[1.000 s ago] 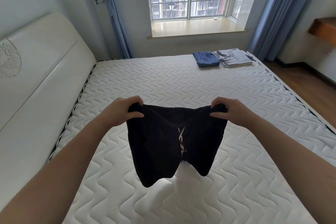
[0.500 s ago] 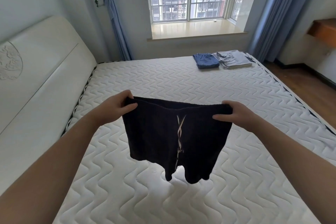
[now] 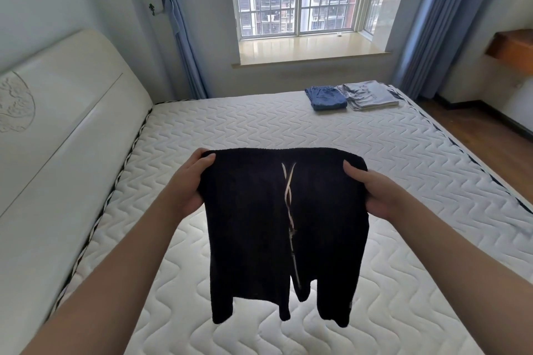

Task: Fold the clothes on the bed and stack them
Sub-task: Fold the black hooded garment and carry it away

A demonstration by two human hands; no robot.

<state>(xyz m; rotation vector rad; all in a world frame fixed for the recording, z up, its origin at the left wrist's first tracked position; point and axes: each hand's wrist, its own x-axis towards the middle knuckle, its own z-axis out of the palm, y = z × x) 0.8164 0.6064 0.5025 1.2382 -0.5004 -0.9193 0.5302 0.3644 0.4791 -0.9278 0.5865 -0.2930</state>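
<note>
A pair of black shorts [image 3: 259, 225] with a pale drawstring hangs in the air above the white quilted mattress [image 3: 202, 129]. My left hand [image 3: 191, 184] grips the waistband at its left end, thumb on top. My right hand [image 3: 372, 191] grips the right end the same way. The waistband is stretched flat between them and the two legs dangle below. At the far right corner of the bed lie folded blue denim shorts [image 3: 327, 96] and, next to them, a folded grey garment [image 3: 370, 95].
A cream headboard [image 3: 57, 112] runs along the left side of the bed. A window with a sill [image 3: 311, 50] and blue curtains [image 3: 424, 23] is at the far wall. Wooden floor [image 3: 490, 121] and a wooden shelf [image 3: 513, 47] lie to the right.
My hands have spread wider and pulled the slack waistband taut. The shorts now hang flatter and the view has tilted slightly downward.
</note>
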